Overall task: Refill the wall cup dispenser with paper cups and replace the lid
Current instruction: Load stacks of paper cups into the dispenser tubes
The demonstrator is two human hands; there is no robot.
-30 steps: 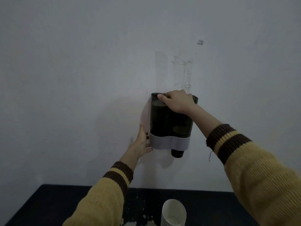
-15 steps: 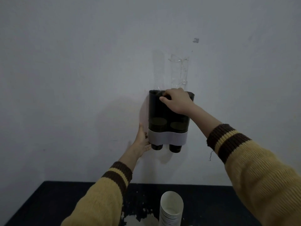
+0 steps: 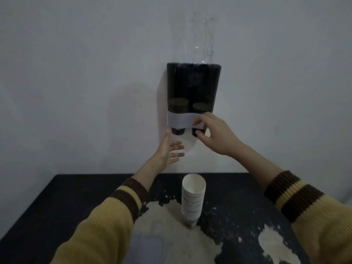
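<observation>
Dispenser check at the outlets, before loading more cups

Working at the dark twin-tube dispenser (image 3: 193, 86), fixed to the wall (image 3: 76, 73) above the table (image 3: 57, 206), with only a few inner cups (image 3: 179, 106) sitting low in each tube, just above the white band (image 3: 179, 121). Holding the left hand (image 3: 169, 149) flat and open under the left outlet, fingers straight, gripping nothing. Pinching with the right hand (image 3: 215, 136) — thumb on the band's lower edge, forefinger curled beneath the dark stub (image 3: 195, 131) poking from the right outlet. Probably testing how the bottom cup is seating: so pulling straight down, gently, not dragging the housing off its mount, and letting the open palm catch whatever drops.

Minding, around it, the table's dark top blotched with pale worn patches. Watching the clear plastic strip (image 3: 202, 35) rising up the wall over the dispenser's top, likely crowding the way in for new cups. Avoiding the tall white stack of paper cups (image 3: 193, 199), standing upright directly beneath both hands and easily knocked by a dropping wrist. Noting a flat bluish shape (image 3: 147, 244) at the near edge — perhaps the lid, too dim for telling.
</observation>
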